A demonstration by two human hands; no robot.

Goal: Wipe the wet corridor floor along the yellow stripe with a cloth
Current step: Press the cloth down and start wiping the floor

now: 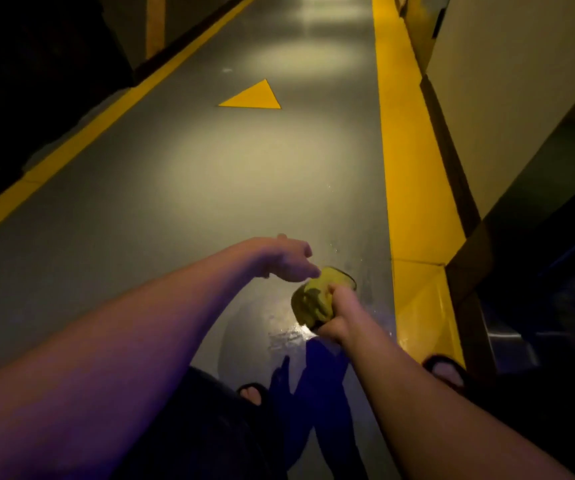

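Observation:
A bunched yellow-green cloth (314,299) hangs above the grey corridor floor (210,188), gripped by my right hand (339,317). My left hand (288,259) is just left of it, fingertips at the cloth's top edge; whether they pinch it I cannot tell. Under the hands a wet patch (289,336) shines on the floor. The wide yellow stripe (414,168) runs along the right side, beside the wall.
A beige wall with a dark skirting (452,161) rises right of the stripe. A yellow triangle (253,97) is painted ahead, and a thinner yellow line (81,133) borders the left. My sandalled feet (447,370) stand at the bottom.

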